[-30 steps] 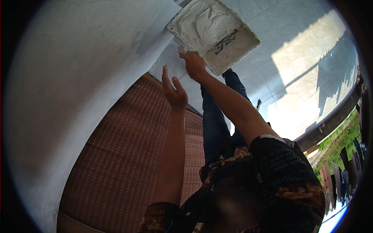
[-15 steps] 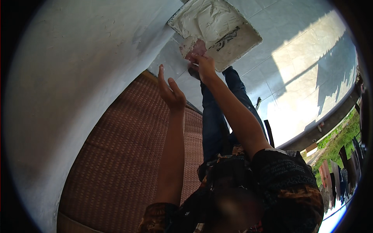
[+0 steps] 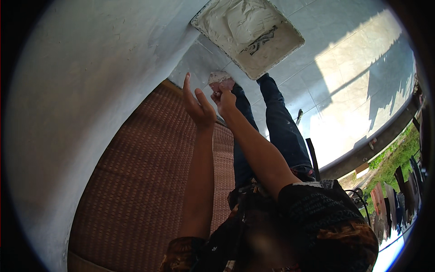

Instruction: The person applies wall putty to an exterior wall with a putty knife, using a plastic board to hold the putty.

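Between the tray [image 3: 278,52] and your left hand [image 3: 199,108]: your flat pink scraper [image 3: 223,85], with pale paste [image 3: 219,75] along its far edge.
Right hand [image 3: 225,100]: your fingers are closed on the near end of the scraper.
Left hand: wide open, fingers pointing away from you, thumb apart, holding nothing.
What changed: half a second ago you had the scraper at the tray's edge; now it is nearer to you, with a strip of tile between it and the tray. Your left hand has stayed open in almost the same spot.
Tray: four sides, thick lumps of paste at the far end, a thin smear and dark streaks at the near end.
Writing: rows of small pale letters cross your dark right sleeve [image 3: 312,195].
Edges: the white wall [image 3: 99,77] is on your left, the brown woven sheet [image 3: 149,154] is beside your left arm, and your blue jeans [image 3: 285,120] are close to your right hand.
Room to move: gray tile floor [image 3: 308,59] spreads right of the tray, into a bright sunny patch.
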Demonstrator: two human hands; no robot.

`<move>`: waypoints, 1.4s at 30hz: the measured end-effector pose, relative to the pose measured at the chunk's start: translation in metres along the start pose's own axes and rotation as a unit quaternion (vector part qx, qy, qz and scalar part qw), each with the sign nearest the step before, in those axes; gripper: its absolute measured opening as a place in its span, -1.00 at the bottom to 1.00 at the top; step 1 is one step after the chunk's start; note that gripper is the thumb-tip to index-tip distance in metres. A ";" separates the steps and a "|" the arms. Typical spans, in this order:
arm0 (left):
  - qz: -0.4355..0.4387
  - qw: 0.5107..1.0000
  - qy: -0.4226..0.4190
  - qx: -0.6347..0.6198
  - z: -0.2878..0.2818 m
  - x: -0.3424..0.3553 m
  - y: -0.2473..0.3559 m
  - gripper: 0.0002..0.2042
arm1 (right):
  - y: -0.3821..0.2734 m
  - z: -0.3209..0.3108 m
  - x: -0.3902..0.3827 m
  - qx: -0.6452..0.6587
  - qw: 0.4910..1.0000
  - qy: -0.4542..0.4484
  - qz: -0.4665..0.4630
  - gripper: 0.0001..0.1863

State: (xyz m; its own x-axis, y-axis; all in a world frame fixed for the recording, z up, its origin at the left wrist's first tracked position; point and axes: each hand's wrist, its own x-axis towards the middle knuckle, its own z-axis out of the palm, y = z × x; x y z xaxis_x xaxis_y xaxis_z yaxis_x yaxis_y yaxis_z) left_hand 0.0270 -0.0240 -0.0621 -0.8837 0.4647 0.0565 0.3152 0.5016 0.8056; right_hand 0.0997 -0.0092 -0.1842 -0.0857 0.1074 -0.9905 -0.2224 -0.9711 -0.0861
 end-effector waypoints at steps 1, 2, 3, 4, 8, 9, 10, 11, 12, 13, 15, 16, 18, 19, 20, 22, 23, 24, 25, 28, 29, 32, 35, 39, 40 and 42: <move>-0.002 1.000 0.006 0.019 -0.013 -0.005 -0.007 -0.52 | 0.004 -0.002 -0.019 -0.006 1.000 -0.002 0.012 -0.75; -0.004 0.999 0.012 0.036 -0.025 -0.009 -0.014 -0.52 | 0.000 -0.006 -0.035 -0.301 0.951 -0.034 -0.066 -0.71; -0.008 0.999 0.017 0.045 -0.035 -0.010 -0.016 -0.52 | -0.009 -0.006 -0.051 -0.566 0.809 -0.069 -0.143 -0.68; -0.010 0.999 0.020 0.040 -0.033 -0.010 -0.014 -0.53 | -0.027 -0.010 -0.053 -0.611 0.740 -0.085 -0.267 -0.63; -0.008 1.000 0.017 0.025 -0.032 -0.010 -0.015 -0.54 | -0.127 0.004 -0.059 -0.597 0.575 -0.187 -0.527 -0.88; -0.009 0.999 0.019 0.026 -0.032 -0.011 -0.016 -0.54 | -0.147 0.012 -0.062 -0.624 0.547 -0.170 -0.531 -0.87; -0.012 0.999 0.014 0.030 -0.028 -0.011 -0.017 -0.53 | -0.164 0.010 -0.053 -0.634 0.517 -0.176 -0.547 -0.87; -0.015 0.999 0.008 0.036 -0.025 -0.012 -0.017 -0.52 | -0.176 0.009 -0.042 -0.643 0.487 -0.182 -0.562 -0.88; -0.016 0.999 0.009 0.037 -0.024 -0.012 -0.018 -0.52 | -0.177 0.009 -0.031 -0.643 0.487 -0.183 -0.562 -0.88; -0.013 0.999 0.008 0.033 -0.024 -0.013 -0.018 -0.51 | -0.176 0.008 -0.022 -0.656 0.474 -0.216 -0.546 -0.89; -0.014 0.999 0.007 0.035 -0.028 -0.016 -0.020 -0.51 | -0.169 0.014 -0.004 -0.668 0.463 -0.253 -0.525 -0.89; -0.017 0.999 0.008 0.038 -0.029 -0.016 -0.019 -0.51 | -0.162 0.024 0.001 -0.668 0.454 -0.248 -0.535 -0.87; -0.021 0.999 0.009 0.043 -0.033 -0.016 -0.015 -0.51 | -0.149 0.046 0.015 -0.667 0.446 -0.246 -0.543 -0.84; -0.021 0.999 0.010 0.048 -0.035 -0.015 -0.014 -0.51 | -0.144 0.060 0.024 -0.662 0.430 -0.257 -0.558 -0.86; -0.018 0.999 0.009 0.046 -0.031 -0.013 -0.012 -0.51 | -0.145 0.071 0.033 -0.657 0.411 -0.262 -0.575 -0.86; -0.013 0.999 0.014 0.034 -0.025 -0.014 -0.013 -0.54 | -0.143 0.091 0.046 -0.671 0.394 -0.257 -0.574 -0.86; -0.007 1.000 0.020 0.022 -0.021 -0.013 -0.012 -0.56 | -0.146 0.100 0.050 -0.684 0.377 -0.251 -0.572 -0.86; -0.007 1.000 0.018 0.016 -0.015 -0.013 -0.011 -0.56 | -0.154 0.108 0.058 -0.686 0.376 -0.246 -0.573 -0.86; 0.003 1.000 0.011 0.017 -0.011 -0.012 -0.010 -0.54 | -0.161 0.117 0.063 -0.702 0.357 -0.242 -0.567 -0.87; 0.007 0.999 0.009 0.032 -0.014 -0.017 -0.011 -0.52 | -0.162 0.134 0.051 -0.740 0.340 -0.223 -0.536 -0.83; 0.005 0.999 0.014 0.044 -0.021 -0.019 -0.013 -0.52 | -0.155 0.141 0.039 -0.762 0.340 -0.206 -0.512 -0.77; -0.004 0.999 0.029 0.030 -0.025 -0.022 -0.012 -0.55 | -0.142 0.135 0.022 -0.739 0.351 -0.219 -0.532 -0.81; 0.003 1.000 0.022 0.021 -0.018 -0.018 -0.012 -0.55 | -0.135 0.128 0.032 -0.712 0.345 -0.217 -0.572 -0.84; 0.002 0.999 0.018 0.034 -0.014 -0.016 -0.011 -0.53 | -0.129 0.141 0.049 -0.729 0.359 -0.203 -0.546 -0.81; 0.002 0.999 0.018 0.032 -0.012 -0.015 -0.011 -0.53 | -0.133 0.148 0.053 -0.730 0.359 -0.201 -0.546 -0.81; 0.000 0.999 0.018 0.029 -0.009 -0.015 -0.010 -0.53 | -0.146 0.165 0.060 -0.785 0.326 -0.220 -0.478 -0.62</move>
State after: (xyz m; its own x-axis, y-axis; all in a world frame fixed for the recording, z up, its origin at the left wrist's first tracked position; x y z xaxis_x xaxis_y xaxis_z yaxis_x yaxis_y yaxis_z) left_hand 0.0338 -0.0429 -0.0656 -0.8949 0.4393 0.0786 0.3341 0.5427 0.7707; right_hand -0.0328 0.1746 -0.2137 -0.9142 0.2061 -0.3488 0.3906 0.6769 -0.6238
